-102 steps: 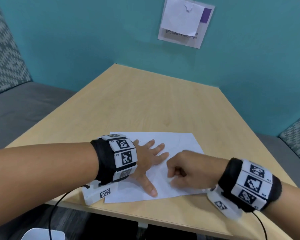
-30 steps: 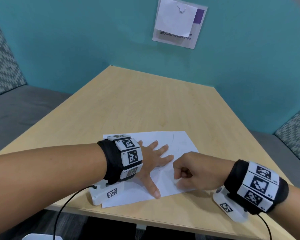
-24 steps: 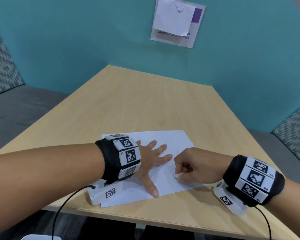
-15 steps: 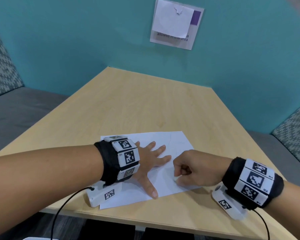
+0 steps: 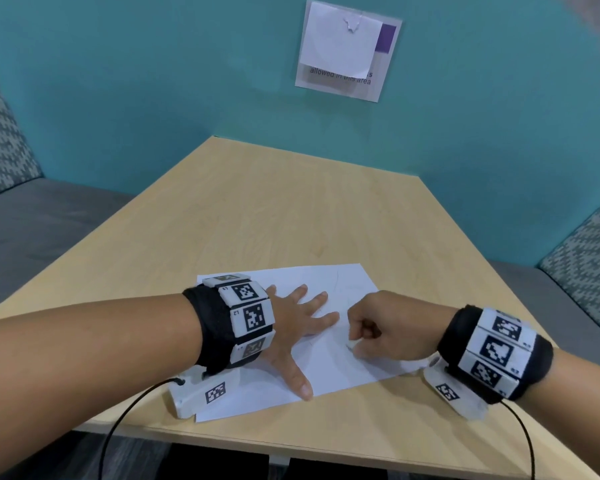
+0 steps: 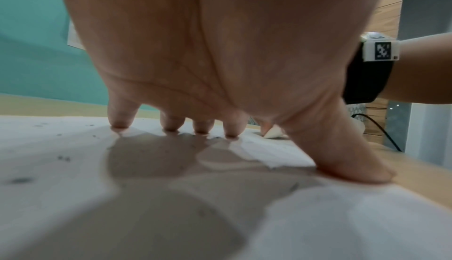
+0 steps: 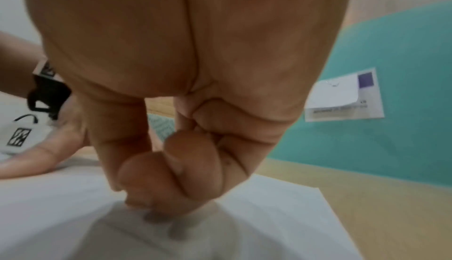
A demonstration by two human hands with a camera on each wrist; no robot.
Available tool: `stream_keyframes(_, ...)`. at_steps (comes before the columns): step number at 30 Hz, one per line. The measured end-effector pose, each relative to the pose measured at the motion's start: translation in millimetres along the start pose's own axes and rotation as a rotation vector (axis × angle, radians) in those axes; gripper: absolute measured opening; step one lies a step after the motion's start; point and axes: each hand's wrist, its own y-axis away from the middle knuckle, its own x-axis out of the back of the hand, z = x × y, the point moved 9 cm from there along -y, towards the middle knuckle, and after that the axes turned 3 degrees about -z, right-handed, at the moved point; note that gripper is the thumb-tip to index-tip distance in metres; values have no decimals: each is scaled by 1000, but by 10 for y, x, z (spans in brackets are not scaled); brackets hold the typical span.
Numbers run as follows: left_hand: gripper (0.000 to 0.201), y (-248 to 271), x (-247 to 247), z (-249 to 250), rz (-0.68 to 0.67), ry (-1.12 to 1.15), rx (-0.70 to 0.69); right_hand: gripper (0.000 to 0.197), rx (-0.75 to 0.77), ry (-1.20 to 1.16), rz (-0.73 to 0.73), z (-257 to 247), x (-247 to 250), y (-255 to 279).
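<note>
A white sheet of paper [image 5: 336,372] lies near the front edge of the wooden table [image 5: 291,220]. My left hand [image 5: 298,323] presses flat on the sheet with fingers spread, its fingertips [image 6: 201,128] and thumb down on the paper [image 6: 49,157]. My right hand [image 5: 378,327] is curled into a fist and pinches a small white eraser [image 5: 352,345] whose tip touches the sheet just right of the left fingers. The eraser [image 6: 274,133] shows as a white nub in the left wrist view. In the right wrist view the curled fingers [image 7: 171,167] hide it above the paper [image 7: 269,215].
Dark eraser crumbs [image 6: 62,157] dot the sheet. A sign [image 5: 347,50] hangs on the teal wall behind the table. Grey upholstered benches run along the left [image 5: 32,230] and right [image 5: 568,306]. Thin black cables [image 5: 118,427] hang from both wrist cameras over the front edge.
My right fist has made small shifts over the same patch of paper, ending slightly farther from me. The left hand stays flat on the sheet.
</note>
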Motion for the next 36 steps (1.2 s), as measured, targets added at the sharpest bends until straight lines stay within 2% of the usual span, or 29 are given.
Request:
stream_keyframes(5,122,68,28,16,-17,-15,-29,15,99,-37,-73,-340,-265,122)
stream_keyframes(10,122,196,10,49,-40,5,-73,4,18,-53,90,17,65,174)
stream_keyframes(14,119,357,-72,81,-102,53,-132,8,-37,-95,226,277,259,257)
stream_keyframes(17,115,455,-141,122,-105,97,-156,9,-71,-86,255,393,275,255)
stream_keyframes(21,112,550,-12,132,-16,119,-149,10,-103,-113,267,492,277,189)
stream_keyframes(24,109,539,295,80,54,97,-75,10,-121,-154,265,532,326,80)
stream_keyframes(28,109,210,587,-34,110,45,46,8,-124,-183,197,529,364,-175)
stream_keyframes(31,108,-43,612,-48,80,4,76,9,-122,-222,115,512,321,-353)
stream_keyframes(36,105,-214,534,-79,22,-41,86,11,-125,-194,80,516,301,-507)
